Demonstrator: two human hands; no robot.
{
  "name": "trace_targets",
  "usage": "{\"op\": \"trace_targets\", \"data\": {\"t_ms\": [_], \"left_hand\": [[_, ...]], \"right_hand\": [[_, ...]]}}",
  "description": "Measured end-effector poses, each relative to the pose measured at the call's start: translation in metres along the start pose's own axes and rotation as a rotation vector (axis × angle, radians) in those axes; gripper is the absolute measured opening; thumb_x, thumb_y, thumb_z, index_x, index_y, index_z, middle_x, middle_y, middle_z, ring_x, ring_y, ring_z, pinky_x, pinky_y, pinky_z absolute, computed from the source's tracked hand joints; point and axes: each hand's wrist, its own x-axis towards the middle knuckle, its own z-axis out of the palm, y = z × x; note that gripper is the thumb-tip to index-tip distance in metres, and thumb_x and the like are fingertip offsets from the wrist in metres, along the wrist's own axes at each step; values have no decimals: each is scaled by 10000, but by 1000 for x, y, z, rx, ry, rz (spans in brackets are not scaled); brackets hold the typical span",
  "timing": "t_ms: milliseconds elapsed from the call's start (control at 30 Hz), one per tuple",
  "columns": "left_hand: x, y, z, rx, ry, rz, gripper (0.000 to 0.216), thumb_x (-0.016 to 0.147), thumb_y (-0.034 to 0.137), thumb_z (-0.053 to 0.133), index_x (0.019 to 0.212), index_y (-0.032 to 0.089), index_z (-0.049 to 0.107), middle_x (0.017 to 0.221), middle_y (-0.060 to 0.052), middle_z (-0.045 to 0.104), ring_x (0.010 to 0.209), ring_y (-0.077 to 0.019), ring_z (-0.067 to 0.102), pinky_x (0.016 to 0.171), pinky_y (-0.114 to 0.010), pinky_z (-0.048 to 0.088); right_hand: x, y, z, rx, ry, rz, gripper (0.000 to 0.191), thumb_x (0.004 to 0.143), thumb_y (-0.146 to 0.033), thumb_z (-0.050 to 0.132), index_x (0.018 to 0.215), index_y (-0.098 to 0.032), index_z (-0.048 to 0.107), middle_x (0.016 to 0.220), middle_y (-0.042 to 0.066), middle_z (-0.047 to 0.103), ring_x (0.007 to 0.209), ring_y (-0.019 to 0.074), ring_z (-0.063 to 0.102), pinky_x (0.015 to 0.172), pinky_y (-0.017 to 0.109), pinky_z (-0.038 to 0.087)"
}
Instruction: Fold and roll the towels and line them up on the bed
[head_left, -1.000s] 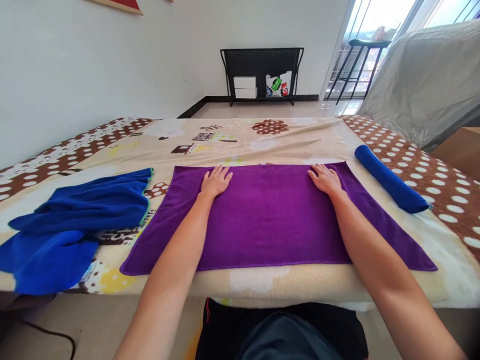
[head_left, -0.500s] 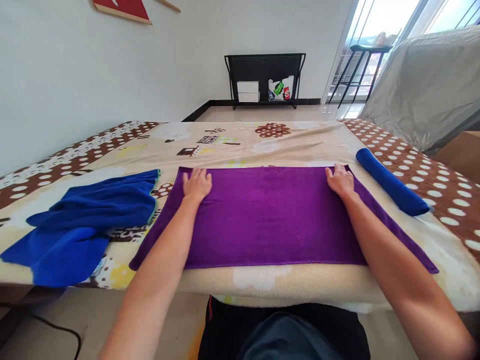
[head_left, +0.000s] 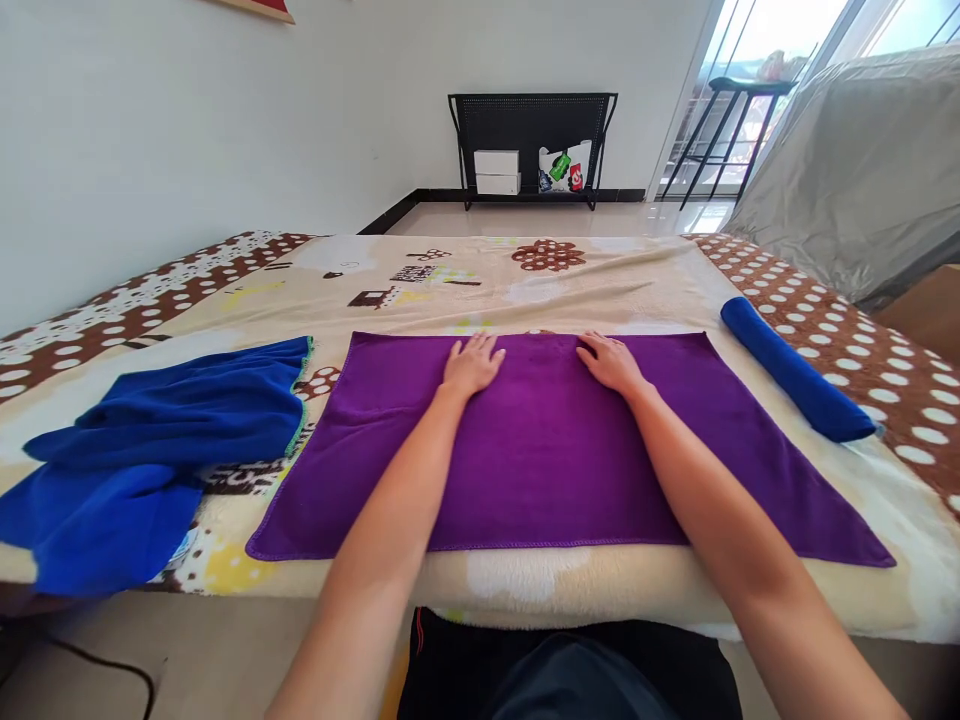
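Observation:
A purple towel (head_left: 555, 450) lies spread out in front of me, its long sides running left to right. My left hand (head_left: 474, 364) rests flat on it near the far edge, fingers apart, left of the middle. Also by that far edge, right of the middle, my right hand (head_left: 611, 362) lies open on the cloth. To the left is a crumpled blue towel (head_left: 195, 410) with a green-stitched edge. A rolled blue towel (head_left: 799, 370) lies at a slant on the right.
Everything lies on a cream blanket (head_left: 300, 270) with brown dotted borders. Beyond it a black rack (head_left: 532, 120) holds white boxes (head_left: 496, 172) and a printed bag (head_left: 565, 166). A stool (head_left: 739, 130) and a grey-covered bulk (head_left: 877, 170) stand at the right.
Both hands have slid inward along the far edge of the purple towel, from near its corners toward the middle. The view has shifted slightly.

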Motion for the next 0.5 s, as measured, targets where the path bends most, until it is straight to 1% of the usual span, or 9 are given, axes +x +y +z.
{"op": "trace_targets", "data": {"t_ms": [100,167,233,267,300,367,500], "left_hand": [[-13,-75,-18,29,12,-95,604,1011,507,240,1541,231,335,1632,-55,284,1519,-224,224,1225,-538,153],[-25,-119,-28,49,26,-164,604,1008,505,245,1545,240,326,1633,-54,279,1517,-235,228,1220,-554,155],[-37,-152,-35,67,48,-238,614,1007,501,230,1549,225,317,1636,-69,268,1516,-253,229,1211,-578,162],[-41,-163,-37,75,58,-268,622,1006,502,221,1550,214,315,1637,-75,263,1516,-258,231,1209,-583,167],[-45,-171,-38,81,68,-291,630,1005,505,214,1550,205,314,1637,-79,259,1515,-259,232,1209,-582,172],[-49,-178,-39,90,83,-322,642,1002,515,210,1548,198,319,1636,-80,263,1514,-257,237,1208,-579,185],[-56,-169,-36,115,110,-345,630,1001,494,213,1533,187,353,1619,-102,302,1510,-268,246,1195,-612,185]], "right_hand": [[-17,63,-26,-1,27,58,460,973,-409,436,1355,-207,593,1455,58,541,1386,216,467,1175,386,349],[-31,101,-41,-17,49,119,464,964,-411,441,1346,-206,605,1444,57,552,1384,225,469,1179,389,348],[-43,130,-52,-41,62,184,484,959,-416,437,1356,-193,598,1447,70,548,1392,248,458,1184,420,341],[-47,141,-56,-55,65,213,493,959,-419,430,1363,-186,592,1452,78,542,1395,259,453,1184,438,339],[-50,149,-58,-71,68,239,502,960,-424,424,1369,-181,586,1457,86,536,1399,270,446,1183,455,337],[-54,158,-59,-104,75,281,523,965,-444,408,1379,-172,575,1473,103,516,1409,289,430,1180,484,331],[-57,158,-54,-163,105,330,584,978,-494,359,1410,-144,536,1498,145,477,1428,313,395,1178,523,310]]}}
